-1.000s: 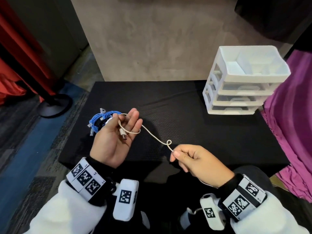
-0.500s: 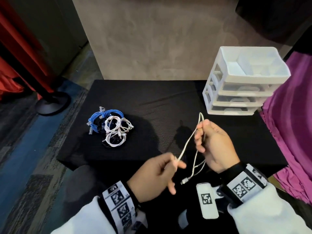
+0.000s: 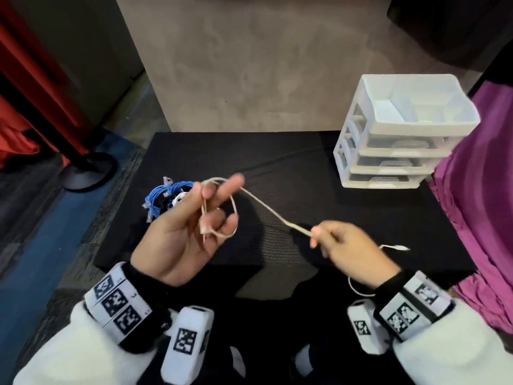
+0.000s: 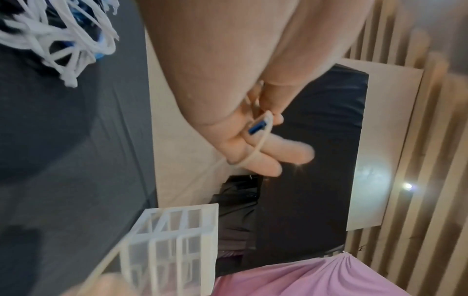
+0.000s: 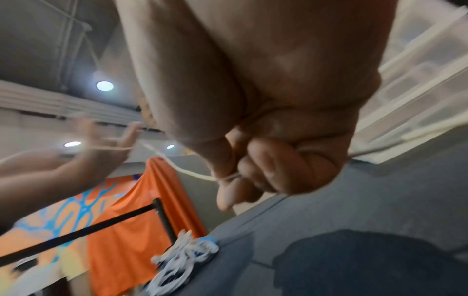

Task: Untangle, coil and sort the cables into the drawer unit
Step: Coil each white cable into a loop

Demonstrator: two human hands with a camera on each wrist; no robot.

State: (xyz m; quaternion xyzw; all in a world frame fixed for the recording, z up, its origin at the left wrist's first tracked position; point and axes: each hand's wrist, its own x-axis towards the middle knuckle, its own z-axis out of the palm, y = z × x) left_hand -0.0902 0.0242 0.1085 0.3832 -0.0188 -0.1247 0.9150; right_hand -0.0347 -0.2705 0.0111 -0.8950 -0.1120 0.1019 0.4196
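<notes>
A thin white cable (image 3: 266,208) runs taut between my two hands above the black table (image 3: 291,162). My left hand (image 3: 216,215) is palm up, with the cable looped round its fingers and the USB plug (image 4: 258,126) held against them. My right hand (image 3: 319,234) pinches the strand between thumb and forefinger (image 5: 228,192), and the loose tail (image 3: 395,247) trails off behind it. The white drawer unit (image 3: 402,151) stands at the back right with its three drawers pushed in. A pile of coiled blue and white cables (image 3: 162,200) lies partly hidden behind my left hand.
A purple cloth (image 3: 477,207) hangs at the table's right edge. A black stand base (image 3: 88,170) and red drape are on the floor to the left. A beige wall backs the table. Bare table shows between the pile and the drawer unit.
My left hand has moved from the table's front edge up and left to the pile, with the cable wound round its fingers. My right hand has come down and draws the strand out to the right.
</notes>
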